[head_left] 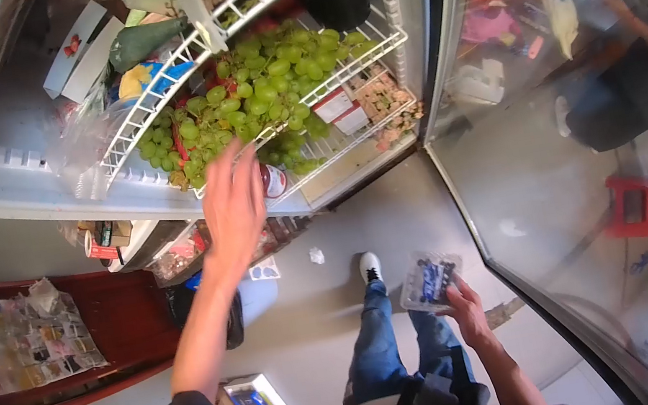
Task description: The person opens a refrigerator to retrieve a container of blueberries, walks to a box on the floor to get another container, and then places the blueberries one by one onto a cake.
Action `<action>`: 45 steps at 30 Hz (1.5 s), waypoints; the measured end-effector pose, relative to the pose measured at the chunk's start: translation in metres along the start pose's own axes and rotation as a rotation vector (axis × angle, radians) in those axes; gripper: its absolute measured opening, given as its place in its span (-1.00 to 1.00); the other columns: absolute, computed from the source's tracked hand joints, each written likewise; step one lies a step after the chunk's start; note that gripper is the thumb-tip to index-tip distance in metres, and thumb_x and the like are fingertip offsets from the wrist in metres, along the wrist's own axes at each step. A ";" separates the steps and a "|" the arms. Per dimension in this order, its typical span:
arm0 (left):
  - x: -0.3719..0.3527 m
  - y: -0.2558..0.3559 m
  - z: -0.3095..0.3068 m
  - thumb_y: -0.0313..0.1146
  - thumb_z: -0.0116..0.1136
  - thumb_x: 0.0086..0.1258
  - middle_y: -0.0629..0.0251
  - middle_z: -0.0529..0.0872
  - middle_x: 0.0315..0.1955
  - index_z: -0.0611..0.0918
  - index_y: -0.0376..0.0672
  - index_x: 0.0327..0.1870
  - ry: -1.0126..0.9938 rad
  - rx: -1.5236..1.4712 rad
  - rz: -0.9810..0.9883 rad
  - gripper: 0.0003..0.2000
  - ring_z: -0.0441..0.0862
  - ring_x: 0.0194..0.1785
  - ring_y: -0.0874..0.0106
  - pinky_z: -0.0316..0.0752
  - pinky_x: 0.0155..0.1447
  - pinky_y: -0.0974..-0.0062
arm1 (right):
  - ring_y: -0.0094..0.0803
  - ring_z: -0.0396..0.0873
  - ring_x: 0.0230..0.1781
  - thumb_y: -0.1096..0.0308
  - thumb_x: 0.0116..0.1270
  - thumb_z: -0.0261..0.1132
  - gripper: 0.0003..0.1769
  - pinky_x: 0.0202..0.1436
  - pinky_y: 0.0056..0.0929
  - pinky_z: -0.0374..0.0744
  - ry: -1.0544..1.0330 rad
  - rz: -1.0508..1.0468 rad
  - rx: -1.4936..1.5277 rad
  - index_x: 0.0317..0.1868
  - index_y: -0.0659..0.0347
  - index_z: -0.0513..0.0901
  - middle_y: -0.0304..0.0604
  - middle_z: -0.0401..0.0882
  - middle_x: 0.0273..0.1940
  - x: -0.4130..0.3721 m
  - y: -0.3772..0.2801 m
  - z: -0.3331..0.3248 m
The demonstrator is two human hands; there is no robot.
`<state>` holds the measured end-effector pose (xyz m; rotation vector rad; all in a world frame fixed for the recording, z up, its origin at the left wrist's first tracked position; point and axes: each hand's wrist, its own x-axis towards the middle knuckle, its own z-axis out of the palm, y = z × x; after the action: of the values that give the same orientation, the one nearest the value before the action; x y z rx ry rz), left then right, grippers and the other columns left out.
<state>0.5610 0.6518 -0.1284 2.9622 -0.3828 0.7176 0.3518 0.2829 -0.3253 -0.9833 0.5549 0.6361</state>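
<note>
Green grapes (263,85) on wire shelf (129,136) | left hand (233,204) at them, grip spread | right hand (464,309) grip clamped on clear plastic box (428,279)

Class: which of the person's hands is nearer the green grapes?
Left. The left hand is raised right at the grapes; the right hand is well apart, down by the leg, holding a clear box.

I get bright, even daylight on the wire shelves (143,112). The glass door (539,168) shows washed-out reflections. The left hand (232,200) is motion-blurred, straight edges bow under fisheye distortion, and the corners go black.
</note>
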 end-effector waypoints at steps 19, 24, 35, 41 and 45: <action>0.014 -0.039 0.013 -0.35 0.14 0.56 0.03 0.53 0.40 0.57 -0.22 0.38 0.141 0.169 -0.025 -0.59 0.34 0.54 0.00 0.13 0.63 0.00 | -0.42 0.70 0.12 0.07 0.62 0.16 -0.43 -0.11 -0.36 0.77 0.059 0.061 -0.019 0.49 0.18 0.42 -0.23 0.67 0.17 0.010 0.054 -0.069; -0.020 -0.057 0.013 -0.48 0.18 0.52 -0.02 0.43 0.43 0.57 -0.19 0.38 0.174 0.246 -0.160 -0.59 0.34 0.50 -0.01 0.23 0.55 0.09 | -0.38 0.74 0.06 0.11 0.64 0.16 -0.47 -0.15 -0.34 0.81 0.092 0.104 0.039 0.48 0.16 0.43 -0.21 0.69 0.15 0.012 0.060 -0.073; -0.035 -0.091 0.031 -0.09 -0.16 0.75 -0.19 0.23 0.56 0.33 -0.22 0.58 0.096 0.088 -0.471 -0.46 0.21 0.60 -0.10 0.14 0.61 0.07 | -0.27 0.76 0.04 0.21 0.65 0.15 -0.55 -0.09 -0.19 0.84 0.135 0.211 0.068 0.44 0.17 0.45 -0.14 0.73 0.11 0.016 0.093 -0.095; -0.026 -0.103 0.029 -0.06 -0.13 0.74 -0.21 0.32 0.51 0.35 -0.27 0.55 0.129 -0.129 -0.518 -0.44 0.31 0.54 -0.14 0.19 0.59 0.05 | -0.27 0.77 0.03 0.19 0.65 0.16 -0.56 -0.06 -0.20 0.82 0.118 0.191 0.046 0.40 0.16 0.47 -0.15 0.73 0.09 0.021 0.104 -0.090; -0.030 -0.105 0.025 -0.10 -0.07 0.71 -0.19 0.36 0.49 0.39 -0.28 0.52 0.153 -0.097 -0.486 -0.47 0.34 0.51 -0.13 0.23 0.57 0.05 | -0.28 0.76 0.04 0.15 0.64 0.16 -0.56 -0.04 -0.21 0.81 0.133 0.203 0.005 0.39 0.16 0.48 -0.16 0.73 0.09 0.022 0.095 -0.068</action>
<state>0.5727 0.7571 -0.1651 2.7133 0.2957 0.8184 0.2902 0.2663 -0.4257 -0.9763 0.7805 0.7526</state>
